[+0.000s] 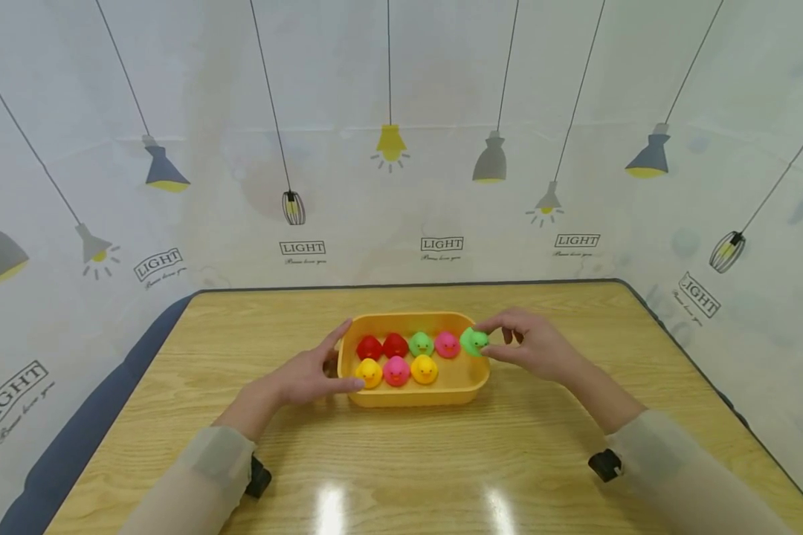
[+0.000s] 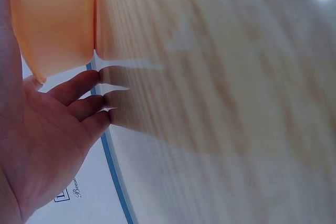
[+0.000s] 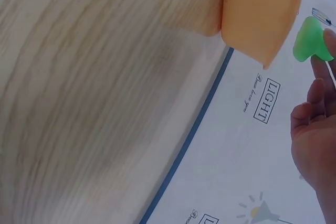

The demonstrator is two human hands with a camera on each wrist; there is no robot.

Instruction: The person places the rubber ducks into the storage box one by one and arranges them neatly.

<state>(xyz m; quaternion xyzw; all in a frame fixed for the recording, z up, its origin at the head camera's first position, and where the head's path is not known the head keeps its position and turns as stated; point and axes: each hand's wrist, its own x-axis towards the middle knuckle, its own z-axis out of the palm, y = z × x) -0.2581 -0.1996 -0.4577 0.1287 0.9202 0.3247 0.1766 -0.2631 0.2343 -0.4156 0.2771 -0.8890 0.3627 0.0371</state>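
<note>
A yellow-orange plastic tub (image 1: 408,399) stands on the table with several rubber ducks in two rows. At the back are two red ducks, a green duck (image 1: 421,344) and a pink duck (image 1: 447,345); in front, a pink duck (image 1: 396,371) sits between two yellow ducks. My right hand (image 1: 534,345) pinches another green duck (image 1: 475,342) above the tub's right end; the right wrist view shows this duck (image 3: 311,40) higher than the rim. With thumb and forefinger spread straight, my left hand (image 1: 308,375) touches the tub's left end. Its other fingertips (image 2: 97,121) reach the tabletop.
The wooden table (image 1: 401,461) has a dark blue edge. Behind it hangs a white curtain (image 1: 401,200) printed with lamps and the word LIGHT. Dark devices sit at both sleeve cuffs.
</note>
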